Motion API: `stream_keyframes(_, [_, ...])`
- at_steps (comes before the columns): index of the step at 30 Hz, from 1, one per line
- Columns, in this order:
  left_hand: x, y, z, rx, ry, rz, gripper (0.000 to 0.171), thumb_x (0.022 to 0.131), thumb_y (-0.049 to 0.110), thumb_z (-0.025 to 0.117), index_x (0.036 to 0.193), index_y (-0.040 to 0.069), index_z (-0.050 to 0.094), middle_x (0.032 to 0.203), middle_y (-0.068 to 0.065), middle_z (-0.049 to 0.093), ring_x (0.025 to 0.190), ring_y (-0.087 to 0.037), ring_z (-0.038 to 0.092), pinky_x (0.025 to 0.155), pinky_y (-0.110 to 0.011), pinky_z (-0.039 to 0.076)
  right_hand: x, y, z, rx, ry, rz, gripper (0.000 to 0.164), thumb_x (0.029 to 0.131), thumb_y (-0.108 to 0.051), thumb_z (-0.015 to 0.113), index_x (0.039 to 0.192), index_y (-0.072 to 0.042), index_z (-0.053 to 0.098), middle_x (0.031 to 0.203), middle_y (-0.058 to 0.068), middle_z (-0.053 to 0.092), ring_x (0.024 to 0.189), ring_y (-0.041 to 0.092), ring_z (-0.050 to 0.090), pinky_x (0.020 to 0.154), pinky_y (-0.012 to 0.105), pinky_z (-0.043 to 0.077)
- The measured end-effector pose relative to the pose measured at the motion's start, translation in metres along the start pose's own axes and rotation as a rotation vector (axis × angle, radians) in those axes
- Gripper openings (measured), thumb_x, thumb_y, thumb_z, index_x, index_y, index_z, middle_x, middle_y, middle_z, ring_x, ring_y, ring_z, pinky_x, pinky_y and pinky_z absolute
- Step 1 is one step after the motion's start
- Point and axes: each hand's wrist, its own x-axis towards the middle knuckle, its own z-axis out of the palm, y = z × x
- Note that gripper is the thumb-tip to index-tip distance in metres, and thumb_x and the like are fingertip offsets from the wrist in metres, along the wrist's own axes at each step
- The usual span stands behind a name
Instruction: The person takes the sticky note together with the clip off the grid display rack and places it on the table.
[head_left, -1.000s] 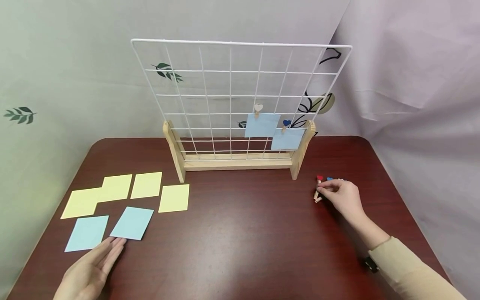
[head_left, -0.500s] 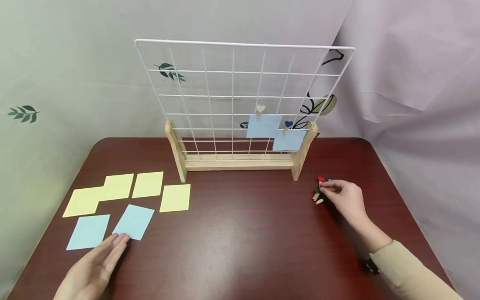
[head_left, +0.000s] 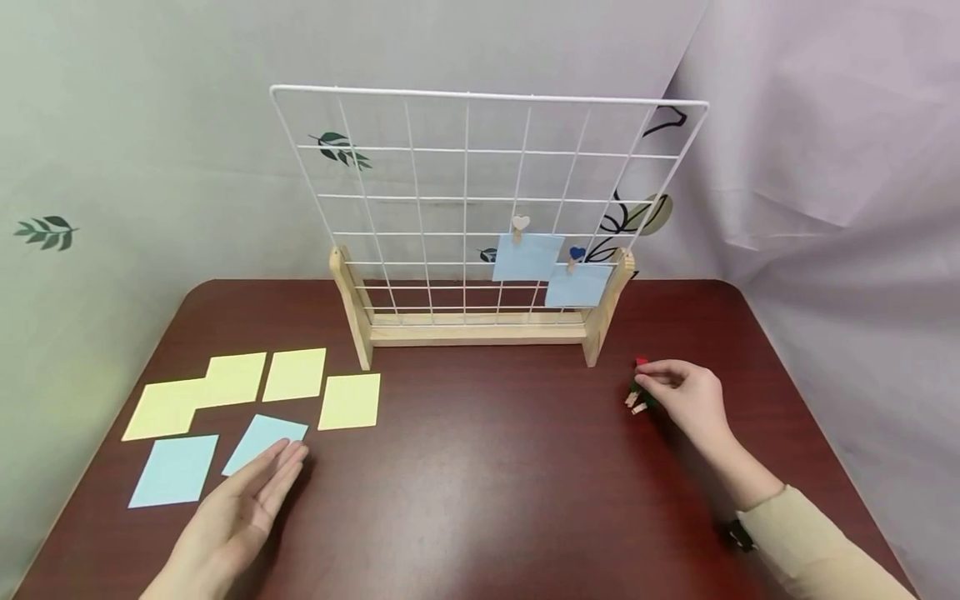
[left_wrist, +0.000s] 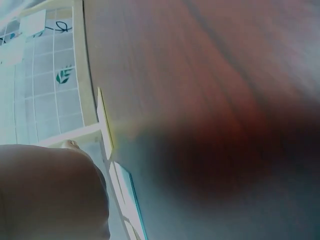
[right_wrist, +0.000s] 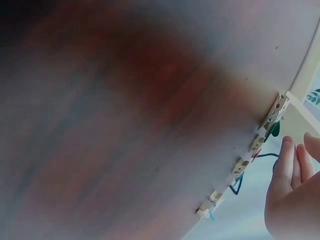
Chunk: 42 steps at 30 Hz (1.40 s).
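Observation:
My left hand (head_left: pixel 236 521) reaches over the table with straight fingers, its fingertips overlapping the lower right of a blue sticky note (head_left: pixel 255 437). Another blue sticky note (head_left: pixel 174 471) lies to its left. On the right, my right hand (head_left: pixel 690 404) is low over a group of small heart-topped clothespins (head_left: pixel 639 408), thumb and forefinger tips near each other. The right wrist view shows a green-heart clothespin (right_wrist: pixel 275 129) just beyond those fingertips, and several more clothespins (right_wrist: pixel 240 167) in a row on the table. Nothing shows between the thumb and fingers there.
A white wire grid (head_left: pixel 465 175) stands in a wooden base (head_left: pixel 480 335) at the back. Two blue notes hang on it, under a white-heart clothespin (head_left: pixel 519 229) and a blue-heart clothespin (head_left: pixel 575 258). Several yellow sticky notes (head_left: pixel 350 402) lie at the left.
My left hand has moved right and forward over the right blue note. My right hand stays at the clothespins, where green hearts now show and the blue one is hidden.

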Motion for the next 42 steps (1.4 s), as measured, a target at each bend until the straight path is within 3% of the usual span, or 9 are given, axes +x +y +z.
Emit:
stream_keyframes(5, [0.014, -0.009, 0.014, 0.096, 0.069, 0.001, 0.038, 0.115, 0.014, 0.043, 0.107, 0.012, 0.080, 0.117, -0.002, 0.079, 0.110, -0.014, 0.077, 0.108, -0.023, 0.056, 0.001, -0.005, 0.003, 0.015, -0.006, -0.009, 0.016, 0.093, -0.006, 0.081, 0.106, 0.002, 0.082, 0.097, 0.023, 0.081, 0.068, -0.020, 0.063, 0.061, 0.009, 0.052])
stream_keyframes(10, [0.031, -0.018, 0.027, 0.124, 0.059, 0.012, 0.036, 0.115, 0.014, 0.044, 0.106, 0.013, 0.079, 0.116, -0.001, 0.079, 0.110, -0.011, 0.077, 0.109, -0.022, 0.055, 0.005, -0.008, 0.005, 0.025, 0.007, -0.022, 0.015, 0.093, -0.007, 0.081, 0.107, 0.001, 0.082, 0.095, 0.023, 0.081, 0.068, -0.020, 0.063, 0.062, 0.008, 0.052])
stream_keyframes(18, [0.049, -0.028, 0.053, 0.137, 0.124, -0.002, 0.033, 0.114, 0.016, 0.046, 0.104, 0.015, 0.077, 0.115, -0.001, 0.079, 0.110, -0.008, 0.076, 0.116, -0.020, 0.048, 0.010, -0.015, 0.010, 0.070, 0.006, -0.035, 0.016, 0.093, -0.006, 0.081, 0.107, 0.002, 0.082, 0.096, 0.024, 0.081, 0.069, -0.017, 0.066, 0.061, 0.010, 0.053])
stream_keyframes(25, [0.060, -0.032, 0.070, 0.178, 0.092, 0.033, 0.031, 0.114, 0.013, 0.046, 0.105, 0.016, 0.076, 0.115, 0.000, 0.078, 0.110, -0.006, 0.075, 0.113, -0.019, 0.051, 0.012, -0.020, 0.013, 0.102, -0.011, -0.017, 0.018, 0.094, -0.008, 0.081, 0.109, 0.002, 0.081, 0.097, 0.023, 0.081, 0.073, -0.017, 0.068, 0.063, 0.010, 0.054])
stream_keyframes(30, [0.065, -0.035, 0.082, 0.175, 0.104, 0.047, 0.028, 0.113, 0.013, 0.049, 0.104, 0.016, 0.075, 0.114, 0.001, 0.079, 0.109, -0.007, 0.076, 0.109, -0.019, 0.053, 0.011, -0.025, 0.014, 0.115, -0.013, 0.002, 0.019, 0.094, -0.009, 0.081, 0.110, 0.002, 0.081, 0.097, 0.021, 0.082, 0.073, -0.016, 0.069, 0.065, 0.009, 0.054])
stream_keyframes(37, [0.075, -0.042, 0.101, 0.169, 0.088, 0.075, 0.028, 0.113, 0.011, 0.048, 0.105, 0.015, 0.075, 0.114, 0.000, 0.078, 0.111, -0.008, 0.075, 0.109, -0.019, 0.054, 0.013, -0.033, 0.016, 0.083, 0.004, 0.035, 0.021, 0.094, -0.016, 0.082, 0.110, -0.003, 0.082, 0.098, 0.017, 0.083, 0.073, -0.022, 0.065, 0.066, 0.008, 0.051])
stream_keyframes(42, [0.084, -0.049, 0.111, 0.221, 0.067, 0.103, 0.027, 0.113, 0.009, 0.046, 0.107, 0.015, 0.072, 0.112, 0.001, 0.077, 0.109, -0.007, 0.075, 0.110, -0.020, 0.054, 0.014, -0.039, 0.019, 0.140, 0.002, 0.005, 0.021, 0.093, -0.011, 0.082, 0.110, 0.001, 0.081, 0.100, 0.022, 0.082, 0.074, -0.022, 0.065, 0.068, 0.005, 0.051])
